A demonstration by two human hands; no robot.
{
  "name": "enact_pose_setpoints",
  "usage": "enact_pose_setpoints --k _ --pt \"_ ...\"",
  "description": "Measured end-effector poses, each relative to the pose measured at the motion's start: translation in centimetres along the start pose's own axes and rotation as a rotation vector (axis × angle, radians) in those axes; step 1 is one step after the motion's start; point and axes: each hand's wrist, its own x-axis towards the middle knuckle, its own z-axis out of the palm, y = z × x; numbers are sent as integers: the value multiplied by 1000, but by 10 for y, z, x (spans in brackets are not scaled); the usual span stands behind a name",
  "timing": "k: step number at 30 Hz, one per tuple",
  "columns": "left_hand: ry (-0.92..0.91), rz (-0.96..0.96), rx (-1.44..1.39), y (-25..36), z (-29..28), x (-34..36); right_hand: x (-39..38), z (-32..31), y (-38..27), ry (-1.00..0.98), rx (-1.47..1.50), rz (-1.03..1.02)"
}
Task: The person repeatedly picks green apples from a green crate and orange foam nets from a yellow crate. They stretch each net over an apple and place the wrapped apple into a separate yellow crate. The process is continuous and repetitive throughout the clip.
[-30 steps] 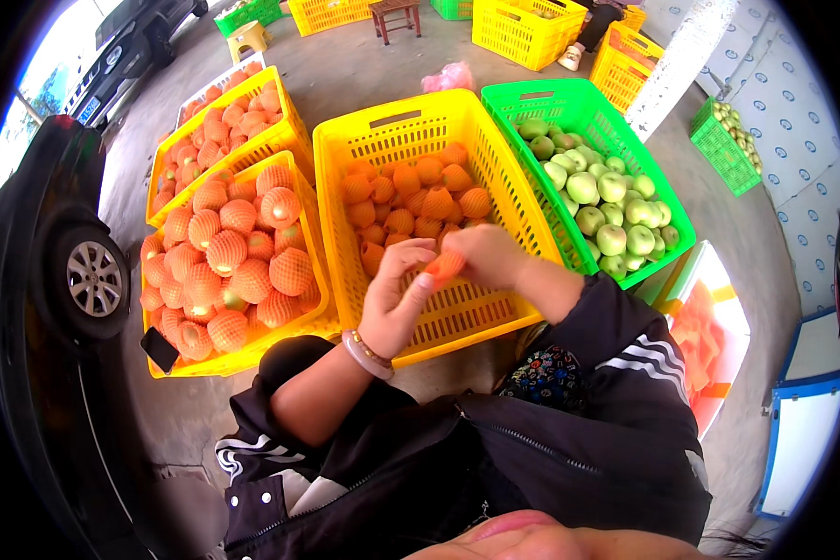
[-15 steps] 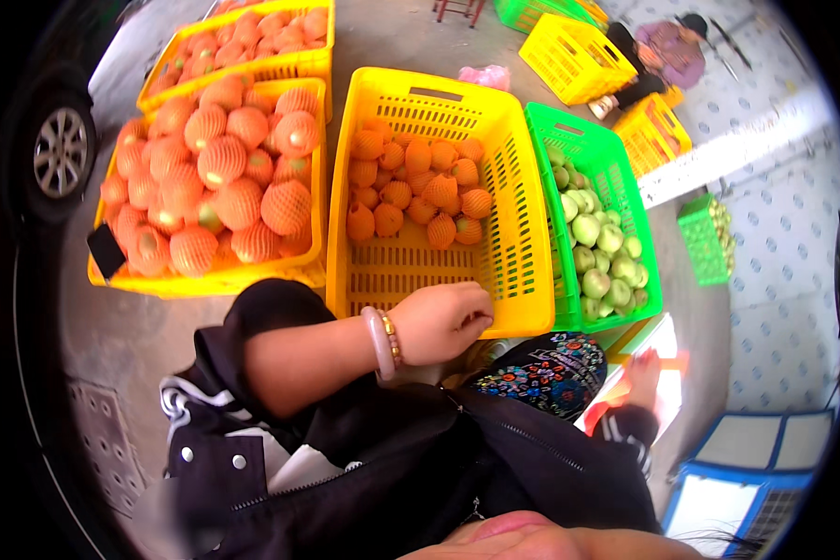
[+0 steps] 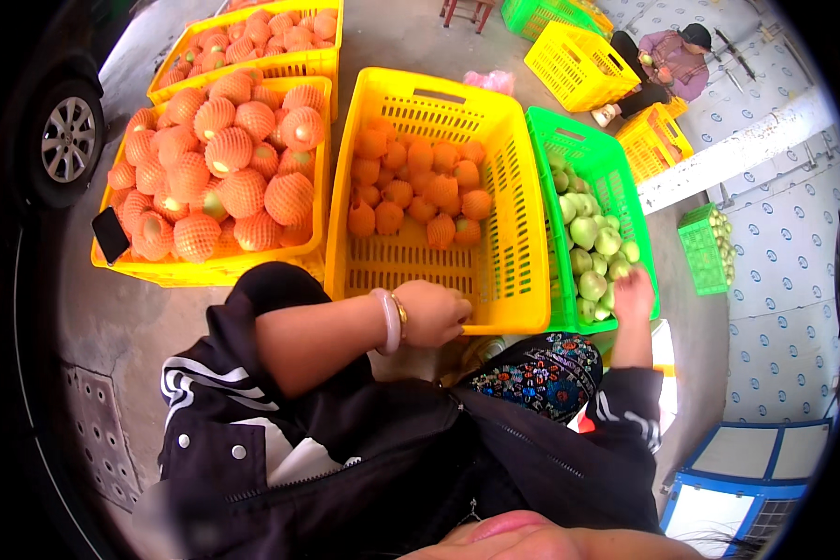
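Note:
My left hand (image 3: 431, 315), with a pale bangle and a gold bracelet at the wrist, is at the near rim of a yellow crate (image 3: 530, 233). Its fingers are curled in; whatever they hold, if anything, is hidden. Inside the crate, fruits in orange foam nets (image 3: 420, 182) lie toward the far half. To the right, my right hand (image 3: 634, 295) reaches over the near right corner of a green crate (image 3: 637, 224). Its fingers, partly hidden, are apart against round green fruits (image 3: 592, 252). No fruit is seen lifted.
Left stands another yellow crate (image 3: 319, 205) heaped with net-wrapped fruits, a black card (image 3: 110, 235) on its corner. Beyond is a further filled yellow crate (image 3: 308, 63). A seated person (image 3: 677, 67) is at the far right beside yellow crates. A car wheel (image 3: 68, 138) is at left.
My right hand has moved up and forward from beside the bright packaging at lower right to the green fruits. My left hand has shifted slightly left along the crate's near edge, still curled.

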Motion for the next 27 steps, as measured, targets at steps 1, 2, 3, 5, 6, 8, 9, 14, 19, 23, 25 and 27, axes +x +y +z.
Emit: enact_pose_setpoints --k 1,2,3,5,6,8,9,14,19,23,25,27 --pt "-33 -20 40 -3 4 0 1 60 11 -35 -163 9" --pt "-67 -28 87 -5 3 2 -11 120 18 -62 -323 1" --pt "-87 7 89 -3 1 3 -7 140 27 -154 -476 17" --pt "-113 8 119 -4 4 1 7 185 56 -346 -669 103" --pt "-106 9 152 -7 8 -4 13 207 74 -436 -709 171" --pt "-17 37 198 -17 21 -17 28 240 109 -550 -820 232" --pt "-29 1 229 -16 17 -27 34 253 129 -599 -879 203" --pt "-30 -160 263 -28 6 -73 92 256 238 -555 -1404 -79" --pt "-114 -307 344 -37 -3 -94 79 281 286 -683 -1668 152" --pt "-188 -293 360 -47 -12 -85 89 275 323 -727 -1891 9" --pt "-166 -255 412 -46 -18 -77 94 276 328 -692 -1955 -8" --pt "-157 -241 431 -50 -24 -68 105 281 325 -606 -1996 95"
